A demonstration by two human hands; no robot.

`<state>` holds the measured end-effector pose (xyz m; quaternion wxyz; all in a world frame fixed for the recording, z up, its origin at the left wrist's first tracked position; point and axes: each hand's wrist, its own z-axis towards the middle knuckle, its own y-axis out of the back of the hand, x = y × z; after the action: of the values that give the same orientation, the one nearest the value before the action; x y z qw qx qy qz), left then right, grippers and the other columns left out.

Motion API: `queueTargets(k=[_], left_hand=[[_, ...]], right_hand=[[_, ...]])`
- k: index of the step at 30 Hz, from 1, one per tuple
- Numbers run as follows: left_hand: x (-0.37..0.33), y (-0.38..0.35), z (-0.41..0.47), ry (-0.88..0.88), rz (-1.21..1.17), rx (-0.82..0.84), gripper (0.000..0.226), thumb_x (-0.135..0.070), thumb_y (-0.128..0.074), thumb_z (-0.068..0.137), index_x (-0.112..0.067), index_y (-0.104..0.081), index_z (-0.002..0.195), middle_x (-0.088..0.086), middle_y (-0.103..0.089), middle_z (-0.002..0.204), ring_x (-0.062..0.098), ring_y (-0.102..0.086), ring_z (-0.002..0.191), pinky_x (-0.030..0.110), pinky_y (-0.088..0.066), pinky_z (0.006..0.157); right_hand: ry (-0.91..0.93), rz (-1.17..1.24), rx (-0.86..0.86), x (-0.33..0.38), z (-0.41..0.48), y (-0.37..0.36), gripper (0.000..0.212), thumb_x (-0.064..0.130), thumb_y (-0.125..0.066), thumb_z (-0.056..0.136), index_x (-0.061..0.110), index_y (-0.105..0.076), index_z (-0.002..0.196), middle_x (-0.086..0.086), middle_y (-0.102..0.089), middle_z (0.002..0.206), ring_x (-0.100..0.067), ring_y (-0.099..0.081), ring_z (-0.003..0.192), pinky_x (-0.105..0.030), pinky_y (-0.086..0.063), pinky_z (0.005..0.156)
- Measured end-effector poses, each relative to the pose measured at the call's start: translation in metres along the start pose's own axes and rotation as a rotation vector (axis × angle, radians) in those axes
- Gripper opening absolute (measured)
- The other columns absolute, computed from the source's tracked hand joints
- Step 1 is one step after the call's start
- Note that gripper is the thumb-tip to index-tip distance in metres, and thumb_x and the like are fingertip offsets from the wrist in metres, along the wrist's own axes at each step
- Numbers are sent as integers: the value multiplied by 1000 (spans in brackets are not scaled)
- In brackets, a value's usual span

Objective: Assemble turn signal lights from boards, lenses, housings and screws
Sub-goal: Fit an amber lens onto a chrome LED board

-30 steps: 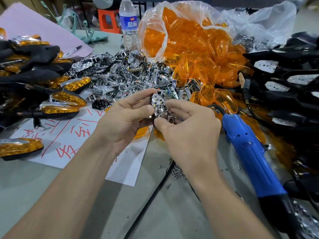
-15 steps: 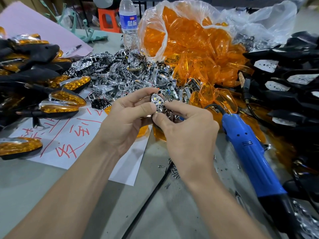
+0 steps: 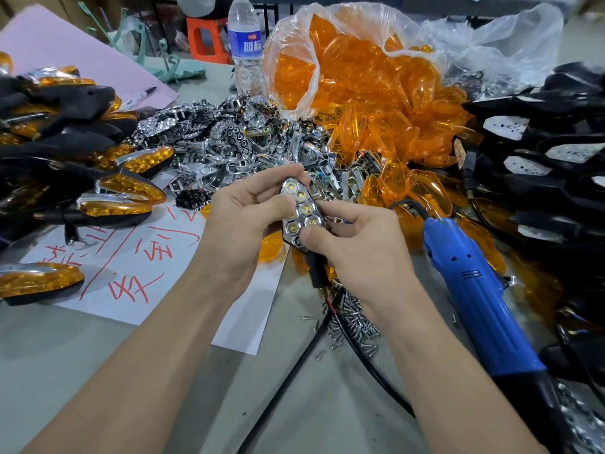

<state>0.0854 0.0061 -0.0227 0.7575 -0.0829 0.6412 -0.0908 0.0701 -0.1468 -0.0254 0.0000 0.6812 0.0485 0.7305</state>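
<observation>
Above table (image 3: 327,421), curled fingers (image 3: 278,204) around LED board (image 3: 302,209)

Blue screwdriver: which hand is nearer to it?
Right. The right hand, pinching the light, lies just left of the screwdriver without touching it. The left hand grips the light's other side, farther left.

Two bare arms on show. L hand (image 3: 244,221) & R hand (image 3: 357,247) uncovered, nails trimmed short & plain, knuckle creases clear. L forearm (image 3: 140,355) & R forearm (image 3: 458,371) slim, bare as far as the view goes.
</observation>
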Motion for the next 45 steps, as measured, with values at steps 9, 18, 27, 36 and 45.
queueTargets(k=[9,18,27,36,45], left_hand=[[-1,-1,-4,-67,193,-23,28,14,-62,92,-9,-75,101,-3,-72,63,9,-64,55,24,-55,54],[1,-4,-5,82,156,-46,37,-22,-71,88,13,-66,99,13,-63,77,19,-58,66,30,-56,61],[-4,13,7,219,130,-246,11,-5,-67,95,-3,-75,104,2,-69,75,33,-69,77,35,-61,57],[-2,12,7,277,213,-238,10,0,-70,89,-3,-72,99,5,-62,74,26,-60,71,42,-63,55],[4,5,1,301,253,-129,27,1,-71,87,-1,-70,114,-5,-58,62,6,-51,50,24,-50,45]], right_hand=[[-103,-26,9,1,1,4,36,35,-87,61,26,-82,96,-8,-80,80,-28,-75,72,-66,-60,72],[-13,-30,-71,9,-2,-7,22,36,-84,66,56,-76,74,3,-78,72,-20,-76,71,-59,-63,72],[50,-720,-209,13,2,21,21,16,-70,89,30,-82,100,12,-78,90,-10,-71,81,-43,-63,81],[186,-970,-133,7,-9,0,22,12,-73,82,29,-76,96,6,-75,90,-21,-64,92,-34,-48,86],[319,-351,-377,10,-9,4,25,1,-62,97,26,-60,96,12,-72,75,-7,-68,69,-30,-56,61]])
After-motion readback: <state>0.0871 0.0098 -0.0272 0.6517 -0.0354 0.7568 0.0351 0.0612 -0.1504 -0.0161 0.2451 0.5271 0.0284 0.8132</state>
